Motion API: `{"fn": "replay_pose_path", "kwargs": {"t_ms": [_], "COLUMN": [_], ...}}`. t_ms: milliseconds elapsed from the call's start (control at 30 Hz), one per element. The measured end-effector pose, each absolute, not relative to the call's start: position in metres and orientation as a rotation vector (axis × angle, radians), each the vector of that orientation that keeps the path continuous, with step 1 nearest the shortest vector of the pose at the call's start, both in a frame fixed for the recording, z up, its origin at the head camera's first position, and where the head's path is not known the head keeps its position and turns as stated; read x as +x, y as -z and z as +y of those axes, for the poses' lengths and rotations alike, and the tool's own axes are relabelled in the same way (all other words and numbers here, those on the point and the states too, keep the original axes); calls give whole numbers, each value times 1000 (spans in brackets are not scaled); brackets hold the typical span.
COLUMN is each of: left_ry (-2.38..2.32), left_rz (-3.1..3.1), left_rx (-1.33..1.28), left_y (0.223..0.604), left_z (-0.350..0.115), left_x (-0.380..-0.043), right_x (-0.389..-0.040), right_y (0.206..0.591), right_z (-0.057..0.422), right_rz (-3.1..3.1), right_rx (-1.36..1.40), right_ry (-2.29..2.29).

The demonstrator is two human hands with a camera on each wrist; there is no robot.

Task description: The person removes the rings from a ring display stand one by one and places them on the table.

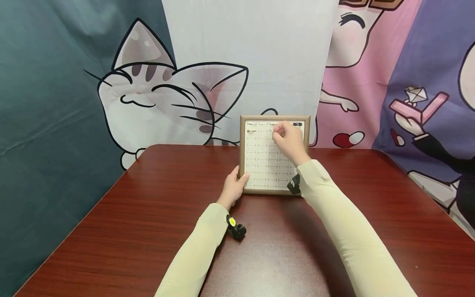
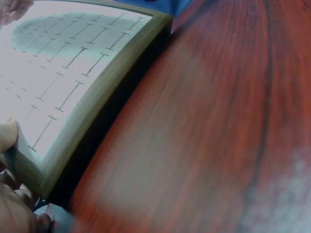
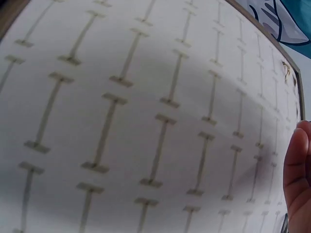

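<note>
A wood-framed display board (image 1: 256, 153) with a white face and rows of short slits stands upright on the table. My left hand (image 1: 233, 189) grips its lower left edge, thumb on the front. In the left wrist view, the thumb (image 2: 8, 136) lies over the frame's corner. My right hand (image 1: 289, 140) is raised at the upper part of the board, thumb and forefinger pinched together close to a slit. What lies between those fingertips is small, and I cannot tell its kind. A gold-coloured ring (image 1: 251, 131) sits at the upper left, a dark ring (image 1: 297, 124) at the upper right.
The dark red wooden table (image 1: 167, 206) spreads out on both sides of the board. Behind it hangs a cloth (image 1: 259, 41) printed with cartoon figures. Each wrist carries a small black camera (image 1: 237, 231).
</note>
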State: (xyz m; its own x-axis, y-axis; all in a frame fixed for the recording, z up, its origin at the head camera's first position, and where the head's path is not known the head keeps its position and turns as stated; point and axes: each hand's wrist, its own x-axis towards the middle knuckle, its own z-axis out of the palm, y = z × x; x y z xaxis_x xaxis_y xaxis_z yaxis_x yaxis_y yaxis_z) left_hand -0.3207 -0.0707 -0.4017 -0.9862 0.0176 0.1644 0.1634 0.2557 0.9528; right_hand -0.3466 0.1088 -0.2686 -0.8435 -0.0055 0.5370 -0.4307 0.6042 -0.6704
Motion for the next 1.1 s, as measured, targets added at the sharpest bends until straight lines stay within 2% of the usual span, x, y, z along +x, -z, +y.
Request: {"fn": "replay_pose_path", "kwargs": {"t_ms": [533, 1100], "left_ry": [1858, 1852], "left_rz": [-2411, -2424], "left_rx": [-133, -135], "left_y": [400, 398], "left_z": [-72, -72], "left_x": [-320, -320], "right_x": [-314, -286], "right_y": [304, 313], "right_z": [155, 182], "right_rz": [-2317, -2304], "right_rx": [285, 257], "right_ry": [-1098, -1057]}}
